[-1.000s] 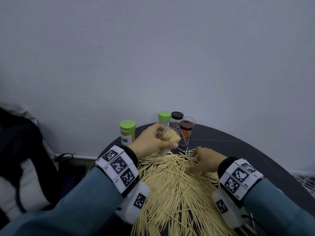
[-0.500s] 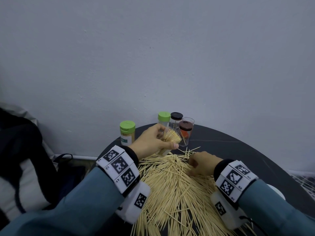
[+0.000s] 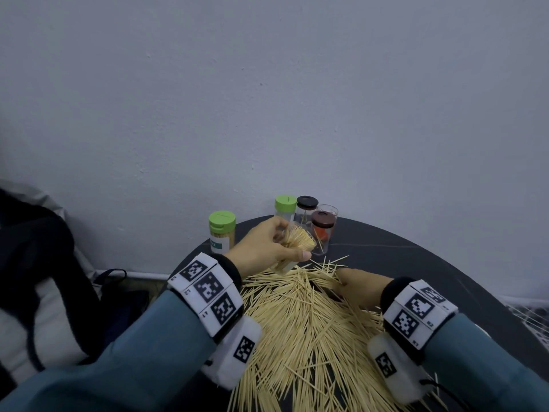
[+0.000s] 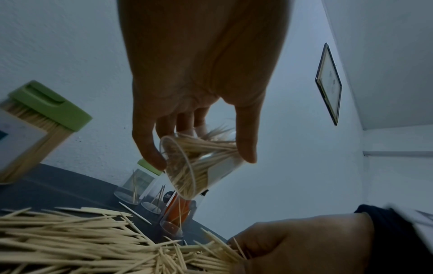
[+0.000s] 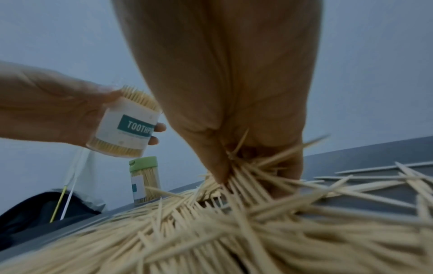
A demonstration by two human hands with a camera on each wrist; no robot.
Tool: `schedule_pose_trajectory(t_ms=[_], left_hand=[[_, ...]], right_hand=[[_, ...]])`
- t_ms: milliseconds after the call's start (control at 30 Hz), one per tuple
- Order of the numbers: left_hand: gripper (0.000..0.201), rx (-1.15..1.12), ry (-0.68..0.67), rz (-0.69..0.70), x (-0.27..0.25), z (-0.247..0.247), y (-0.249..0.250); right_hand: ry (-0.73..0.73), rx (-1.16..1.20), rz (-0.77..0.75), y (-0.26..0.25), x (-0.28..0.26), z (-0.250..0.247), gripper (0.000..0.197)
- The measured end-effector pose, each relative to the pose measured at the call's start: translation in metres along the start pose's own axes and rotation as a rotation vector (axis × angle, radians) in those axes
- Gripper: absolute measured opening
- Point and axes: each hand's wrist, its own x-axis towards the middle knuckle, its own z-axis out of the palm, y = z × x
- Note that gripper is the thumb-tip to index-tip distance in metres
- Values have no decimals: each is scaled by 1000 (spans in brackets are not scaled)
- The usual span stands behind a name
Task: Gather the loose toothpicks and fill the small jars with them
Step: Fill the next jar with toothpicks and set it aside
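The left hand [image 3: 261, 248] grips an open, nearly full jar [image 5: 126, 126], tilted, just above the far edge of the toothpick pile [image 3: 303, 328] on the dark table [image 3: 416, 263]. The right hand [image 3: 359, 285] is pinching up a bunch at that same edge. I'd say square the bunch so the sticks run parallel, keep it small, then slide it in along the jar's wall so nothing jams.

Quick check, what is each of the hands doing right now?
Left hand: closed around an open toothpick jar, held tilted above the table.
Right hand: fingers curled, pinching a bunch of loose toothpicks from the pile.
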Motion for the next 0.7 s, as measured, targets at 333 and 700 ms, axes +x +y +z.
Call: schedule_pose_trajectory(t_ms=[333, 700], left_hand=[[55, -9, -19, 2, 1, 5, 2], [51, -4, -36, 32, 5, 17, 4]], right_hand=[[17, 399, -79, 5, -4, 1, 28], [102, 946, -85, 16, -12, 10, 23]])
